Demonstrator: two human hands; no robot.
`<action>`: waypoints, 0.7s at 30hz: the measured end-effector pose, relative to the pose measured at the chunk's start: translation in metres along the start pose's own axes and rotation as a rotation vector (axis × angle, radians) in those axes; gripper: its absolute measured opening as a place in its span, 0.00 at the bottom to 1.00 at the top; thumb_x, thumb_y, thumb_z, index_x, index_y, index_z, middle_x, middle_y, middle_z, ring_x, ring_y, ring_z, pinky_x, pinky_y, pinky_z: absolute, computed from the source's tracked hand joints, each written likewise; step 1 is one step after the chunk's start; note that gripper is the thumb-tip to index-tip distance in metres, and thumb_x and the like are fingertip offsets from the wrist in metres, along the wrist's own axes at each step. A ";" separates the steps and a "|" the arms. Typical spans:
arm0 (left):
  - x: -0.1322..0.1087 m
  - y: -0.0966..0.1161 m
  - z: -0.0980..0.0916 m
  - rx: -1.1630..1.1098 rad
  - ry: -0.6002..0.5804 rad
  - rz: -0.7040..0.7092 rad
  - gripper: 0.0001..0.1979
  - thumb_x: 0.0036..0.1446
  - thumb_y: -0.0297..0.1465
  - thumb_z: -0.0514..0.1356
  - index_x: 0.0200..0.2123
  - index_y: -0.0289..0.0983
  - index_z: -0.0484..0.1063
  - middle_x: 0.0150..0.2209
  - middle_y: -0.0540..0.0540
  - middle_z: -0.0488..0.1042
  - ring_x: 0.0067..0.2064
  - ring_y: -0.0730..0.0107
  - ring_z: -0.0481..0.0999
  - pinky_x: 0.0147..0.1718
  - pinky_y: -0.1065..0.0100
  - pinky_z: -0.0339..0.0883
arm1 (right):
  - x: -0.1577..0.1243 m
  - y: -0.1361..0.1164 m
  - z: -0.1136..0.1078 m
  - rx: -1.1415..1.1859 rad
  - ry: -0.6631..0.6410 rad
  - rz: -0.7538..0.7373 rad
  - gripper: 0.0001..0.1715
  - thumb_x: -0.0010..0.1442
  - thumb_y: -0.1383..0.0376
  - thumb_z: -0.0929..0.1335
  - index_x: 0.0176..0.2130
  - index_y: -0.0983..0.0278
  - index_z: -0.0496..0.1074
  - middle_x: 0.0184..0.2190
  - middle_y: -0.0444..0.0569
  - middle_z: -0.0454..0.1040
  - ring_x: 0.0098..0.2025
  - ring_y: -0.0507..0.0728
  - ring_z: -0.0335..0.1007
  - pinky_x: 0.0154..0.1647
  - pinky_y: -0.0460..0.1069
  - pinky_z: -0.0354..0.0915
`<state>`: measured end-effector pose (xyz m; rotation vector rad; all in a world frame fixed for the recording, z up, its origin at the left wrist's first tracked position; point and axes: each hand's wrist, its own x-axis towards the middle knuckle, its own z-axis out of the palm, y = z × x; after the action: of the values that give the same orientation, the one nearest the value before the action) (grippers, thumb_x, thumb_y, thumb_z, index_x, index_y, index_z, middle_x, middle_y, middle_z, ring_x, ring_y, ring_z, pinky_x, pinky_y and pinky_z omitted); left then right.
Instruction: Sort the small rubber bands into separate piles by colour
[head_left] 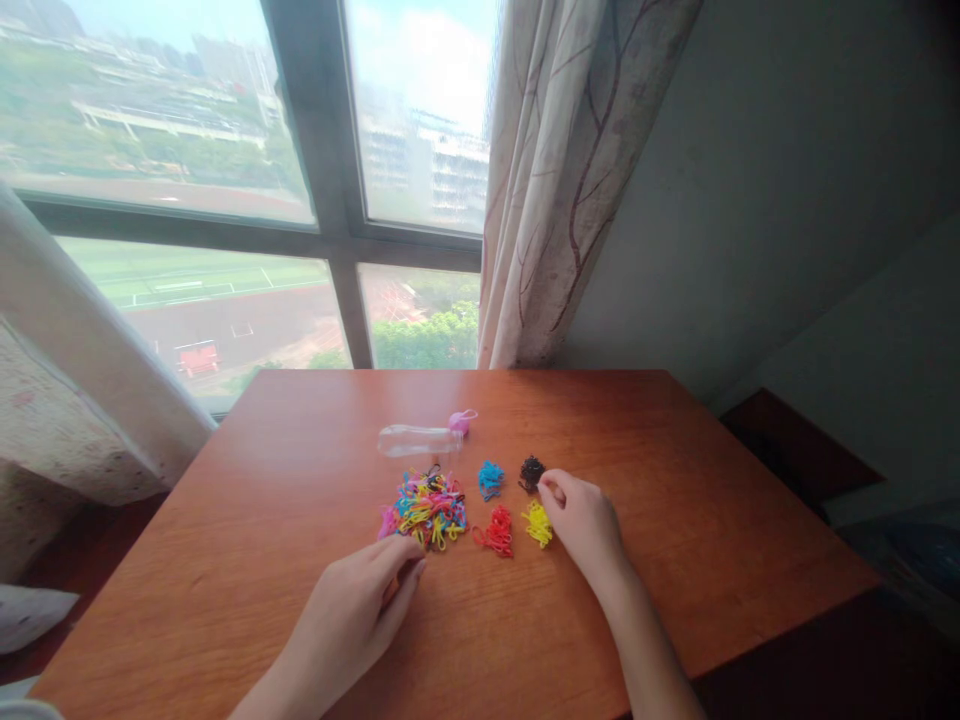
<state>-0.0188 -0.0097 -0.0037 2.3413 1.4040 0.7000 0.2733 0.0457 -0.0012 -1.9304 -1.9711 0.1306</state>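
While taking the mixed band pile as landmark, find left hand nearer it, curled at its near edge, and right hand off rightward beside black bands, but cannot tell whether gripping anything with either.

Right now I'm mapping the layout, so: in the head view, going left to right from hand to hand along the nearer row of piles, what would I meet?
Left hand → mixed pile → red pile → yellow pile → right hand.
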 end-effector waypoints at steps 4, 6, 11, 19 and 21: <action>0.000 -0.001 0.000 0.008 -0.010 -0.014 0.10 0.66 0.31 0.50 0.34 0.42 0.69 0.27 0.52 0.74 0.28 0.71 0.75 0.27 0.74 0.64 | 0.008 -0.001 0.005 -0.020 -0.028 -0.002 0.07 0.62 0.66 0.68 0.34 0.58 0.77 0.26 0.43 0.77 0.27 0.52 0.70 0.26 0.46 0.48; 0.000 -0.002 0.000 0.006 -0.018 -0.016 0.10 0.67 0.31 0.49 0.34 0.41 0.69 0.28 0.51 0.74 0.28 0.71 0.75 0.28 0.74 0.64 | 0.008 -0.002 0.006 -0.031 -0.034 0.010 0.08 0.63 0.66 0.68 0.33 0.58 0.77 0.26 0.44 0.77 0.26 0.53 0.70 0.26 0.47 0.47; -0.001 -0.003 0.001 0.016 -0.037 -0.021 0.11 0.67 0.31 0.49 0.35 0.41 0.69 0.29 0.51 0.75 0.29 0.71 0.76 0.29 0.73 0.64 | 0.006 -0.001 0.000 -0.033 -0.014 0.032 0.09 0.64 0.66 0.66 0.36 0.57 0.77 0.28 0.44 0.78 0.29 0.54 0.71 0.26 0.47 0.48; -0.001 -0.010 -0.001 0.070 0.040 -0.112 0.09 0.65 0.34 0.52 0.38 0.43 0.72 0.30 0.53 0.77 0.27 0.71 0.76 0.27 0.73 0.64 | -0.024 -0.035 0.003 0.160 0.100 -0.100 0.13 0.67 0.65 0.62 0.35 0.61 0.75 0.26 0.45 0.75 0.28 0.53 0.70 0.30 0.46 0.51; 0.000 -0.013 -0.003 0.080 0.072 -0.169 0.10 0.64 0.35 0.52 0.38 0.42 0.73 0.29 0.53 0.78 0.27 0.71 0.76 0.27 0.73 0.64 | -0.041 -0.052 0.012 0.248 0.094 -0.182 0.14 0.67 0.66 0.61 0.34 0.62 0.74 0.26 0.46 0.75 0.28 0.53 0.70 0.30 0.46 0.52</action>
<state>-0.0297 -0.0034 -0.0073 2.2423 1.6674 0.6970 0.2198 0.0057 -0.0040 -1.5682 -1.9547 0.2194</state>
